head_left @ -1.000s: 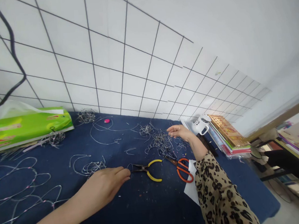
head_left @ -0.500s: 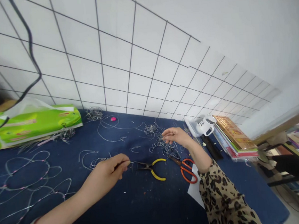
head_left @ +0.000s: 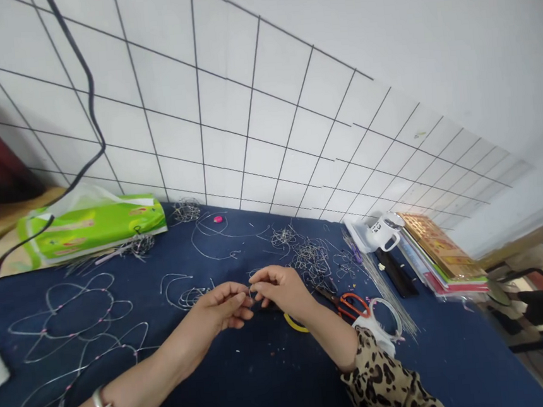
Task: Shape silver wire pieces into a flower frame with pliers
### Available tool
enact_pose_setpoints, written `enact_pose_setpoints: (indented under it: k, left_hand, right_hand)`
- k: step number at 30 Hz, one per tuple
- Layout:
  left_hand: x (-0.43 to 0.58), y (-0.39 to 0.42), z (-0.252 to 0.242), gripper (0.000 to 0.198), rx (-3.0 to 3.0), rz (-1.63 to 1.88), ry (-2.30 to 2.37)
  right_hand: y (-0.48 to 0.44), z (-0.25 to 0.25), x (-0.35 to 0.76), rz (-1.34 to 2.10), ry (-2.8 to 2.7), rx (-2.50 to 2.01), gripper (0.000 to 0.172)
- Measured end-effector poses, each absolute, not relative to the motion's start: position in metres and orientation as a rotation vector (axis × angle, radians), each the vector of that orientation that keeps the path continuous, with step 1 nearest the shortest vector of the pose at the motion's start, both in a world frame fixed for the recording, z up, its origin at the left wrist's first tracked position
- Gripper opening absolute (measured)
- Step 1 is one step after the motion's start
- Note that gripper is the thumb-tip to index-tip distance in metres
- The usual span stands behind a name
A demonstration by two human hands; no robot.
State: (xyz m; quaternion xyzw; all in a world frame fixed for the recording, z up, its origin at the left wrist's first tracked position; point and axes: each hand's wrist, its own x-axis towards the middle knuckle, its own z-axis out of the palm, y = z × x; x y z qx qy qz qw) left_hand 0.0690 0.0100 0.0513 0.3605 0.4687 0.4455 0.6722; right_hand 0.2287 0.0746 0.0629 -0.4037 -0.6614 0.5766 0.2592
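My left hand (head_left: 226,305) pinches a thin piece of wire (head_left: 249,292), most of it covered by the fingers. My right hand (head_left: 279,288) meets it from the right, thumb and forefinger closed on the same small wire. Beneath the right hand lie pliers (head_left: 295,323); only part of a yellow handle shows. Orange-handled scissors (head_left: 355,306) rest to the right of that wrist. Beyond the hands, a tangle of wire scraps (head_left: 310,257) covers the blue cloth. Two wire rings with petal-like loops and pink beads (head_left: 79,312) lie flat at the left.
A green tissue pack (head_left: 100,225) sits at the back left, near a pink bead-like object (head_left: 218,219). At the right are a white mug (head_left: 384,231), stacked books (head_left: 440,252), straight wires (head_left: 386,285) and a roll of clear line (head_left: 386,317). A tiled wall borders the table.
My right hand has come down and left from over the wire scraps to meet my left hand at the wire. It now covers much of the pliers. The view has shifted slightly.
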Motion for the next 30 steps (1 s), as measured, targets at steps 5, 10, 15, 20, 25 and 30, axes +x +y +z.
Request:
enact_pose_setpoints:
  k: [5,10,15,20,25,30]
  left_hand:
    - [0.073,0.007,0.055,0.026,0.693,1.010,0.967]
    - [0.076,0.006,0.053,0.021,0.615,1.042,0.972]
    - [0.072,0.007,0.050,0.019,0.643,1.102,0.970]
    - [0.068,0.009,0.049,0.022,0.607,1.131,1.013]
    - [0.068,0.012,0.049,0.022,0.591,1.128,1.017]
    - [0.065,0.014,0.048,0.024,0.597,1.146,1.034]
  right_hand:
    - [0.072,0.050,0.227,1.356,-1.837,-1.222,0.014]
    - [0.065,0.045,0.221,1.190,-1.946,-1.160,0.013]
    - [0.081,0.047,0.232,1.326,-2.027,-1.147,0.028]
    - [0.160,0.060,0.273,0.532,-2.392,-1.471,0.020]
    - [0.222,0.049,0.293,0.451,-2.449,-1.588,0.021]
    - [0.236,0.034,0.288,0.420,-2.489,-1.550,0.009]
